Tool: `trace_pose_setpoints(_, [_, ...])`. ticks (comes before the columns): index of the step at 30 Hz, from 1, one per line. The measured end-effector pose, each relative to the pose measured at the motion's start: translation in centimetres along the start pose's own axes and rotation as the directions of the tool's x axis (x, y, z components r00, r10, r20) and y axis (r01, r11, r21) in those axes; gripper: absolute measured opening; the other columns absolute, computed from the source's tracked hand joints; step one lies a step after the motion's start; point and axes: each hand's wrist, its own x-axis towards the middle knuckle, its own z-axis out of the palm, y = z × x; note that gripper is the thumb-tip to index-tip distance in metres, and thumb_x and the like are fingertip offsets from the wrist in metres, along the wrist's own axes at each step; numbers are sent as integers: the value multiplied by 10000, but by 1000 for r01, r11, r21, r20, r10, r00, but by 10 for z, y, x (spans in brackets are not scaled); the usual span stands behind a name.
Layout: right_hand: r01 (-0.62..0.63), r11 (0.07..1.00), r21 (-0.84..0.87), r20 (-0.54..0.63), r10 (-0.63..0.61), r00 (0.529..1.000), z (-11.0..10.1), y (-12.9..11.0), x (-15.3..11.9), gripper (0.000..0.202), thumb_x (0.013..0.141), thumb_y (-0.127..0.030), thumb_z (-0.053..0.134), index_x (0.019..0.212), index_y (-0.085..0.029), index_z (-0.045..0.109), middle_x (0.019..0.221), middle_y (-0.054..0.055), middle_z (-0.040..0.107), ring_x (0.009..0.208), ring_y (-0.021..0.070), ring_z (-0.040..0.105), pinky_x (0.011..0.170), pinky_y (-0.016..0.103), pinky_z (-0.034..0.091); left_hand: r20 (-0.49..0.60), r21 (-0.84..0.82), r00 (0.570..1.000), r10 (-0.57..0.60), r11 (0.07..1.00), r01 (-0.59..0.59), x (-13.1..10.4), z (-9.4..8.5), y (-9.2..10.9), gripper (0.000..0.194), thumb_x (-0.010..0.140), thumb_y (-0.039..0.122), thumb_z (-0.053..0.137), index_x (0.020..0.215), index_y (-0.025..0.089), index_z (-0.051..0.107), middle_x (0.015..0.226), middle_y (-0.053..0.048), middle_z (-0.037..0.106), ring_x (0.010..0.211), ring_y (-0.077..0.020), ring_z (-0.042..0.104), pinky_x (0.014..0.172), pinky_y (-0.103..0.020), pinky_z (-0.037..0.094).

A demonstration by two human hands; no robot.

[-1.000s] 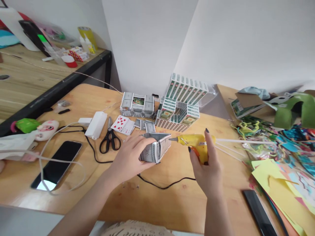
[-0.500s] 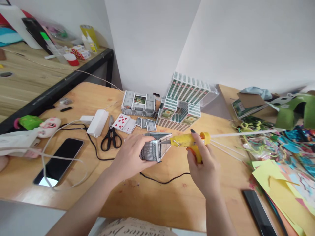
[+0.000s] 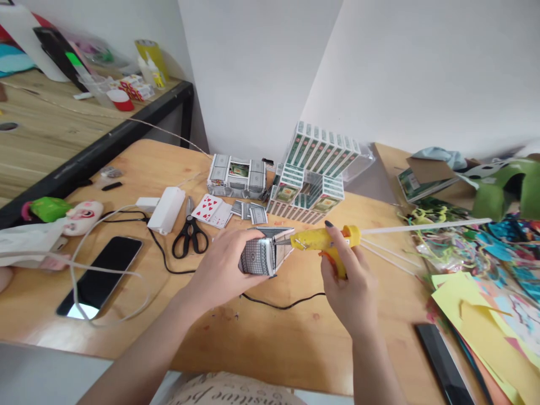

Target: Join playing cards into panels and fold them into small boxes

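Note:
My left hand point(image 3: 225, 260) is closed around a small box-like piece made of playing cards point(image 3: 256, 257), with grey patterned card backs facing me. In my right hand point(image 3: 353, 284) is a yellow hot glue gun point(image 3: 316, 240), the index finger along its top and the thumb around the handle. Its metal nozzle points left and meets the right edge of the card piece; whether glue is coming out I cannot tell. A long white glue stick point(image 3: 426, 226) sticks out of the gun's rear. Black scissors point(image 3: 190, 236) lie beyond my left hand, beside loose playing cards point(image 3: 212, 211).
A card-built case point(image 3: 237, 175) and stacked card boxes point(image 3: 314, 183) stand at the back. Left are a phone point(image 3: 101, 275), white cable point(image 3: 145, 292) and white adapter point(image 3: 167, 210). Yellow paper point(image 3: 468, 320) and craft scraps point(image 3: 447, 242) cover the right side. A black cord point(image 3: 282, 307) runs below my hands.
Hardly anything differs. The camera view has shifted very slightly, and both hands keep the same hold, with the glue gun's nozzle still at the card piece's edge.

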Motion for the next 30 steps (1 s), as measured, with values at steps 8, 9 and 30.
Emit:
trace_pose_setpoints(8, [36, 997, -64, -61, -40, 997, -1, -4, 3, 533, 851, -95, 470, 1340, -304, 504, 885, 45, 612, 532, 94, 489, 542, 225, 490, -25, -36, 999, -29, 999, 28, -1, 2, 1, 567, 619, 281, 802, 1081, 236, 477, 1048, -53, 655, 979, -276, 631, 832, -445, 505])
trace_pose_setpoints(9, [40, 996, -76, -71, -46, 996, -1, -4, 4, 538, 848, -90, 472, 1338, -307, 506, 909, 52, 624, 538, 95, 499, 549, 227, 495, -26, -36, 999, -26, 999, 25, -1, 2, 1, 579, 611, 274, 809, 1083, 239, 474, 1053, -53, 655, 983, -279, 630, 829, -449, 507])
trace_pose_setpoints(30, [137, 973, -184, -88, -155, 984, -9, -5, 5, 671, 818, -18, 503, 1379, -379, 430, 1080, 82, 641, 643, 128, 602, 593, 264, 512, -23, -68, 999, 29, 997, -31, -2, 1, -3, 539, 626, 250, 781, 1072, 268, 478, 1056, -53, 659, 982, -296, 630, 806, -501, 500])
